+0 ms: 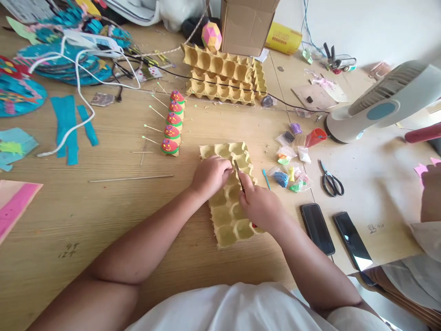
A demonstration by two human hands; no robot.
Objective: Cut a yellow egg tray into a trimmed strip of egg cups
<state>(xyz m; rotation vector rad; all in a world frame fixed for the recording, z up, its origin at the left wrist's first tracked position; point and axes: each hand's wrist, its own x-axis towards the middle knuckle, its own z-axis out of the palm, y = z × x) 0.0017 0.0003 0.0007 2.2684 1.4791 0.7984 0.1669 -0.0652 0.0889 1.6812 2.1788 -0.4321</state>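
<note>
A yellowish egg carton (223, 215) lies flat in front of me, its cups facing up. My left hand (212, 174) rests on its upper part, fingers curled and gripping the carton between two cups. In my right hand (260, 202) is a knife (236, 168), its narrow dark blade pointing away from me over the cups beside my left fingertips. The index finger lies along the knife; most of its handle is hidden in my palm. Whether the blade has cut into the carton I cannot tell.
Painted caterpillar-like egg-cup figures (172, 120) with green-tipped sticks stand in a row. Cut carton pieces (220, 87) lie behind. To the right are bagged clay (280, 178), scissors (331, 180), two phones (317, 228) and a white fan (386, 99). Another person's arm (431, 195) shows far right.
</note>
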